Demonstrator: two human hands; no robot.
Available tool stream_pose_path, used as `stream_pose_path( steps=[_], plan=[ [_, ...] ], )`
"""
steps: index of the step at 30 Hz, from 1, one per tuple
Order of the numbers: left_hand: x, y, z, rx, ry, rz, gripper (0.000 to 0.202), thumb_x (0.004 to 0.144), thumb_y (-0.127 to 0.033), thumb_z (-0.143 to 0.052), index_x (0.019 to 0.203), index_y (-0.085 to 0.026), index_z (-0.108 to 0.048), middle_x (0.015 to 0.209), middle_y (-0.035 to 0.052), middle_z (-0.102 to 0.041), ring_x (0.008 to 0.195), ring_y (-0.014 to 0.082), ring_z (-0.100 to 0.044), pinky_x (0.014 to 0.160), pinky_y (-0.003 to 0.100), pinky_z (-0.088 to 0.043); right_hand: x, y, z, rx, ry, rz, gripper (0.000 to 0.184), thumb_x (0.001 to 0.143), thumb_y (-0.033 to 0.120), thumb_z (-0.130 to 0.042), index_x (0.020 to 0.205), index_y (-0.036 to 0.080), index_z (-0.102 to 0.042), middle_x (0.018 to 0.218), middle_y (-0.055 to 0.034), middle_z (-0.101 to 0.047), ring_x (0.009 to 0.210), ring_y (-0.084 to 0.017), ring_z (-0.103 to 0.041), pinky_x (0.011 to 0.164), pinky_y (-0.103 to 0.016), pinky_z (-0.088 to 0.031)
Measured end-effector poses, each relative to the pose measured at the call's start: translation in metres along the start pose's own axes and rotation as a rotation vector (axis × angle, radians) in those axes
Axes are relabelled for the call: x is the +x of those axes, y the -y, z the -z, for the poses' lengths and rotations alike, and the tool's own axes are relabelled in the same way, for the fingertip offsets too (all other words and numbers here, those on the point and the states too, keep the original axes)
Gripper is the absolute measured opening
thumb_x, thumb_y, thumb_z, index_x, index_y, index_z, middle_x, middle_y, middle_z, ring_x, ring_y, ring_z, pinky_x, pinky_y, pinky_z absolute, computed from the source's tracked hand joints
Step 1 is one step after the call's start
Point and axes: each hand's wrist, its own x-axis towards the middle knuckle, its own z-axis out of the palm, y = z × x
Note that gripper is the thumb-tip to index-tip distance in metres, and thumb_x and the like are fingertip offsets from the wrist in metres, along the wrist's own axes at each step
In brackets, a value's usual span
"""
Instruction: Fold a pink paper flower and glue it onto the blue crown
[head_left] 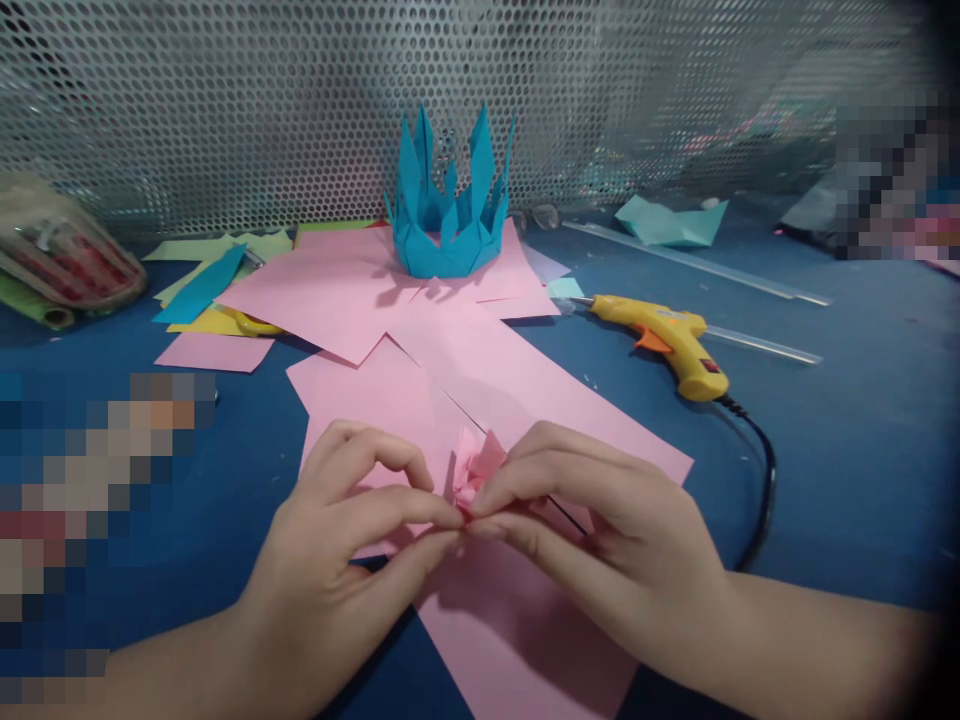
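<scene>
Blue tabletop, pink paper sheets — above them left hand and right hand pinch a folded pink paper piece; blue paper crown at its twelve o'clock, yellow hot-glue gun at two.

- Paper: small, pink, folded into creased, pointed flaps.
- Pinched at its base, tips toward 12 o'clock.
- Lies 6 o'clock of view centre.

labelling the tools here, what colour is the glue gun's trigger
The trigger is orange, on a yellow glue gun; the head view shows it best.
</scene>
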Motion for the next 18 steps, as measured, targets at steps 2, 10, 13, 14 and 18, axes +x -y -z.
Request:
stream_pose_path(
  steps=[2, 10, 13, 14, 18],
  plan=[
    [-0.0006, -0.0019, -0.0007, -0.062, -0.009, 0.038, 0.017, 0.085, -0.014, -0.065, 0.085, -0.030, -0.072, 0.086, -0.0026, -0.061, 0.084, 0.0106, -0.060, 0.067, 0.014, -0.051, -0.0003, -0.0005, -0.0002, 0.003, 0.009, 0.006, 0.008, 0.087, 0.008, -0.069, 0.088, 0.016, -0.072, 0.080, 0.0002, -0.067, 0.076, -0.006, -0.065, 0.071, -0.010, -0.051],
    [0.0025, -0.0062, 0.0001, -0.168, -0.044, 0.212, 0.016, 0.080, -0.016, -0.068, 0.075, -0.031, -0.072, 0.082, -0.0063, -0.063, 0.075, 0.0058, -0.064, 0.065, 0.008, -0.051, -0.0032, -0.0015, -0.0039, 0.062, -0.024, -0.096, 0.014, 0.083, 0.018, -0.076, 0.094, 0.018, -0.067, 0.082, 0.0030, -0.073, 0.072, -0.007, -0.068, 0.069, -0.013, -0.054],
    [0.0051, -0.0045, -0.0011, -0.218, -0.052, 0.209, 0.019, 0.078, -0.014, -0.070, 0.075, -0.032, -0.074, 0.082, -0.0073, -0.065, 0.077, 0.0048, -0.066, 0.069, 0.007, -0.051, -0.0021, -0.0012, -0.0022, 0.029, 0.054, -0.067, 0.009, 0.088, 0.013, -0.068, 0.095, 0.018, -0.071, 0.081, 0.0008, -0.074, 0.071, -0.008, -0.068, 0.065, -0.015, -0.053],
    [0.0054, -0.0042, -0.0016, -0.246, -0.057, 0.217, 0.019, 0.077, -0.014, -0.070, 0.075, -0.032, -0.075, 0.082, -0.0071, -0.066, 0.077, 0.0050, -0.067, 0.068, 0.007, -0.052, -0.0014, -0.0013, -0.0016, 0.032, 0.071, -0.054, 0.010, 0.089, 0.012, -0.066, 0.095, 0.017, -0.072, 0.081, -0.0003, -0.074, 0.071, -0.008, -0.068, 0.065, -0.016, -0.053],
    [0.0047, -0.0046, -0.0028, -0.337, -0.049, 0.252, 0.018, 0.077, -0.015, -0.072, 0.076, -0.032, -0.076, 0.083, -0.0057, -0.068, 0.078, 0.0072, -0.070, 0.067, 0.009, -0.055, 0.0006, -0.0020, -0.0009, 0.053, 0.074, -0.013, 0.012, 0.088, 0.008, -0.063, 0.095, 0.012, -0.073, 0.079, -0.0031, -0.072, 0.071, -0.008, -0.067, 0.065, -0.016, -0.053]
  ],
)
